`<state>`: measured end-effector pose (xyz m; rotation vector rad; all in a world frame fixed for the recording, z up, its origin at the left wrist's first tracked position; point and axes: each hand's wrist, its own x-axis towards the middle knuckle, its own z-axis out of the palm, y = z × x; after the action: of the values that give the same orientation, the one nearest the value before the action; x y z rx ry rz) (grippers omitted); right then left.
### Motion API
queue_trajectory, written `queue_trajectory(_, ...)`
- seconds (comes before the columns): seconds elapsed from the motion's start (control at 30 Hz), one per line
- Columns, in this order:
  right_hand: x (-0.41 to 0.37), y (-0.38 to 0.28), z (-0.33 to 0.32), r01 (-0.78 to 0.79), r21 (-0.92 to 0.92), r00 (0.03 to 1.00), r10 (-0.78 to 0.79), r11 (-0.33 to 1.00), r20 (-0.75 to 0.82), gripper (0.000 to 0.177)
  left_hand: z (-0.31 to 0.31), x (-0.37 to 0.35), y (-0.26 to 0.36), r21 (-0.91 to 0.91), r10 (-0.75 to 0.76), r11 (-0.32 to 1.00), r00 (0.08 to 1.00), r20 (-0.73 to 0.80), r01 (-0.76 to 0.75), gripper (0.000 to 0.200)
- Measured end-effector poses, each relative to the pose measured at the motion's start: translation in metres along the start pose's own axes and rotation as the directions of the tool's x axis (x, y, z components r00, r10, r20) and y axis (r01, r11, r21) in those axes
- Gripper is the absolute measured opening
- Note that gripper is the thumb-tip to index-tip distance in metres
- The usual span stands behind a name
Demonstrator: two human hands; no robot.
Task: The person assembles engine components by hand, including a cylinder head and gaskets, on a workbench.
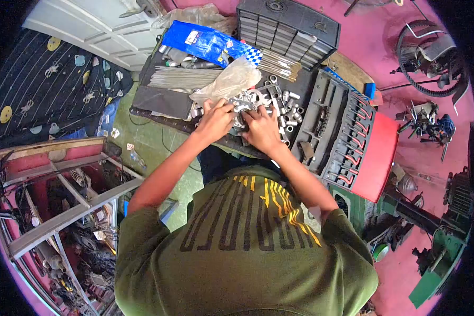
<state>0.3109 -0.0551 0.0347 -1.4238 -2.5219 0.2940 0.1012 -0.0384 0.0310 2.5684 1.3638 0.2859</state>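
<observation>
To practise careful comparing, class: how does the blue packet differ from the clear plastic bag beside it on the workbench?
The blue packet is opaque, with a white label and a chequered end; the clear plastic bag is see-through and plain. The clear plastic bag reaches the left hand; the blue packet lies farther off, untouched. Both are plastic, crumpled, and lie by the thin metal rods.

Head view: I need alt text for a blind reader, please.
A person in an olive T-shirt has left hand and right hand on a pile of small metal parts on a workbench. A clear plastic bag, blue packet and open red tool case lie nearby.
</observation>
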Motion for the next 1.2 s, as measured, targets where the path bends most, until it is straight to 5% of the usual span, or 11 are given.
queue_trajectory(0.37,-0.008,-0.014,0.013,-0.049,-0.071,0.999,0.049,0.996,-0.009,0.072,-0.002,-0.014,0.003,-0.016,-0.022,1.000,0.994,0.111,0.024,0.077)
queue_trajectory(0.67,-0.006,-0.011,-0.001,-0.101,-0.049,0.992,0.104,0.994,0.066,0.080,-0.006,-0.006,0.004,-0.062,-0.023,0.998,0.993,0.115,0.030,0.076)
queue_trajectory(0.87,0.000,0.005,-0.021,-0.059,-0.047,0.998,0.058,0.997,-0.020,0.063,-0.028,0.017,0.011,-0.016,-0.010,1.000,0.992,0.124,0.012,0.076)
queue_trajectory(1.0,0.009,0.025,-0.039,-0.052,-0.112,0.984,0.032,0.992,-0.175,0.060,-0.040,0.038,0.015,-0.003,0.092,0.996,0.994,-0.054,-0.092,0.067)
queue_trajectory(1.2,0.017,0.043,-0.082,-0.093,-0.170,0.977,0.057,0.981,-0.205,0.067,-0.057,0.082,0.026,0.034,0.121,0.992,0.988,-0.092,-0.118,0.065)
